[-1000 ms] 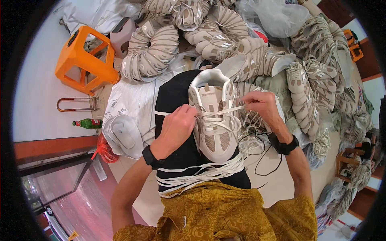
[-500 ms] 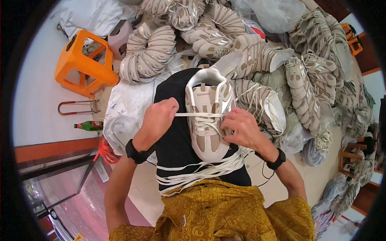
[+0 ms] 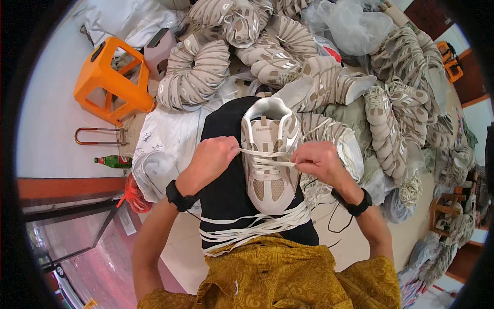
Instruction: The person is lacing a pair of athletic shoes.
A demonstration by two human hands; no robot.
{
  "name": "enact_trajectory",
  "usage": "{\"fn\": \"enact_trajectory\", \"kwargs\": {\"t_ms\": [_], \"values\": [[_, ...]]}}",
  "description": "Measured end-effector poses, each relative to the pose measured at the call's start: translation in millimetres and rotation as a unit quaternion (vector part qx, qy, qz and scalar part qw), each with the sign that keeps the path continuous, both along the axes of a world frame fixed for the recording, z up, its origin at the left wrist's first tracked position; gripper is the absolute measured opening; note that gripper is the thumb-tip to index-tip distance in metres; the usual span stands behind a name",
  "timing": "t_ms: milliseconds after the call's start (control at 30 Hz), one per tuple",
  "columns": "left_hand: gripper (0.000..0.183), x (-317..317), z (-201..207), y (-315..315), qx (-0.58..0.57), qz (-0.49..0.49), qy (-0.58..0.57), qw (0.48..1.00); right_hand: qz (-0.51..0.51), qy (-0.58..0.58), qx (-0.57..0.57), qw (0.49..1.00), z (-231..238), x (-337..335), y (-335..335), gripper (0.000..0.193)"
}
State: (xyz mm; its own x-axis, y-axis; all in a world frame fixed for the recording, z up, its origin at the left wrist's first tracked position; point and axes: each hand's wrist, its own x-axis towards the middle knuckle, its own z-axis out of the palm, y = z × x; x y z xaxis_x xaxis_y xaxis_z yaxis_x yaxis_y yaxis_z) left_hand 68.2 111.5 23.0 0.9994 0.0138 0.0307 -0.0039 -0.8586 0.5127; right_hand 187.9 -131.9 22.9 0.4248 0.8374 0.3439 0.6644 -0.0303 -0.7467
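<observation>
Pale floor tiles (image 3: 180, 252) and heaps of nested beige footwear surround a person in a mustard patterned shirt (image 3: 288, 270). The left hand (image 3: 212, 158), just left of a beige-and-white lace-up sneaker (image 3: 267, 135), has its fingertips closed on a flat off-white lace (image 3: 257, 152); the right hand (image 3: 319, 159), at the sneaker's right side, pinches lace too, so strands stretch across its front. The sneaker rests on a black-trousered leg (image 3: 218, 180), toe toward the body, which seems to steady it and keep the lacing facing upward. Just past its toe, long loose white laces (image 3: 257, 227) drape over that leg, presumably for easy reach. Farther out, left of the sneaker, are a green glass bottle (image 3: 113, 161) and an orange plastic stool (image 3: 88, 74); past its heel, a curled stack of nested beige shoes (image 3: 193, 80); well to its right, a slanting row of similar shoes (image 3: 383, 131).
</observation>
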Motion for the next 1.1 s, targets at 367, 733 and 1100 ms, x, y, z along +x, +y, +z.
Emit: {"fn": "enact_trajectory", "kwargs": {"t_ms": [367, 733, 1100], "values": [[0.010, 3.4, 5.1, 8.2, 0.003, -0.008, 0.012, 1.000, 0.065, -0.266, -0.205, 0.940, 30.0, 8.9, 4.3, 0.017], [0.014, -12.2, 5.9, 55.6, 0.014, 0.000, -0.003, 1.000, 0.068, 0.283, -0.144, 0.946, 1.4, 12.5, 10.7, 0.011], [0.008, -36.5, -26.3, 100.7, 0.182, 0.112, -0.021, 0.977, -0.218, 0.378, -0.139, 0.889, -45.7, 14.3, -24.4, 0.032]]}}
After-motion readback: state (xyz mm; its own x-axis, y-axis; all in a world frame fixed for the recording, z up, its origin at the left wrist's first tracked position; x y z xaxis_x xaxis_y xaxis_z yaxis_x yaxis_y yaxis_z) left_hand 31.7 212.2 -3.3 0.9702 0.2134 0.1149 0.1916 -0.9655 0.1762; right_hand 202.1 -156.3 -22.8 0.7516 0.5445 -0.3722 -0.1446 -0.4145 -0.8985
